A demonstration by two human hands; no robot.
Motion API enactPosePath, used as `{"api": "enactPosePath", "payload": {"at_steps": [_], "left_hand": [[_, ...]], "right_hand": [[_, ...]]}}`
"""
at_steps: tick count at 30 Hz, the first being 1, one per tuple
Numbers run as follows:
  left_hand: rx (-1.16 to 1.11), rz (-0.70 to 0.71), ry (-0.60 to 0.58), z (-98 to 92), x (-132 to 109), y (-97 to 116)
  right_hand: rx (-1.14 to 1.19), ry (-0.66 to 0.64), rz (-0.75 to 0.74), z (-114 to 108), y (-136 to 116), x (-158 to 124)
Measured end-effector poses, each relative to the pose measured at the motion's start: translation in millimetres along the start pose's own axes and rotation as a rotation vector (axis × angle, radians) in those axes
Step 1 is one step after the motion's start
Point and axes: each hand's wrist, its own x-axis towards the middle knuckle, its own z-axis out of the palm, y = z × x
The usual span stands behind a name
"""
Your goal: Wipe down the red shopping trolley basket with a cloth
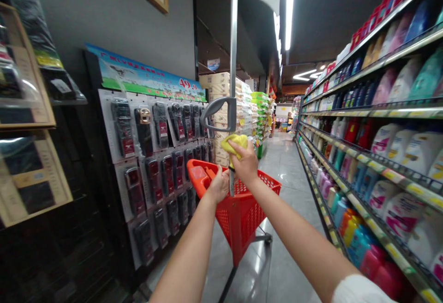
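Observation:
A yellow cloth point(234, 143) is bunched in my right hand point(245, 163), which presses it against an upright metal pole point(233, 53) just below its grey loop handle point(221, 114). Lower down, my left hand point(218, 185) is closed around the bottom part of the pole, over the rim of a red shopping cart point(238, 220). Part of the left fingers is hidden behind the pole and the thumb. The cart's red handle end point(197, 173) sticks out to the left of my hands.
Left, packaged belts point(162, 173) hang on a display beneath a price banner point(148, 74). Shelves of shampoo bottles point(384, 141) line the right side. Stacked paper packs point(218, 86) stand behind the cart. A grey tiled aisle point(284, 169) runs ahead between them.

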Motion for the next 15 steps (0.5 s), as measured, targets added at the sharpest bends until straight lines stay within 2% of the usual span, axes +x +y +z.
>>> {"api": "enactPosePath", "payload": {"at_steps": [3,5,7,10,13,15], "left_hand": [[-0.008,0.006,-0.011,-0.8,-1.2,0.7],[-0.016,0.006,-0.006,-1.6,-2.0,1.3],[-0.023,-0.002,0.033,-2.1,-2.8,2.0],[-0.034,-0.006,0.086,-3.4,-3.4,2.6],[-0.050,-0.021,0.025,-6.4,-3.7,2.1],[-0.041,-0.048,-0.014,-8.4,-4.2,1.6]], "right_hand": [[-0.032,-0.003,-0.011,-11.5,-11.5,30.7],[-0.055,-0.053,-0.023,-11.2,-8.3,24.1],[-0.070,-0.118,-0.025,-6.1,1.8,-1.0],[-0.082,-0.227,-0.011,5.7,21.1,-53.2],[-0.071,-0.301,0.021,17.4,37.7,-99.4],[-0.051,-0.346,0.044,22.4,48.9,-119.0]]}}
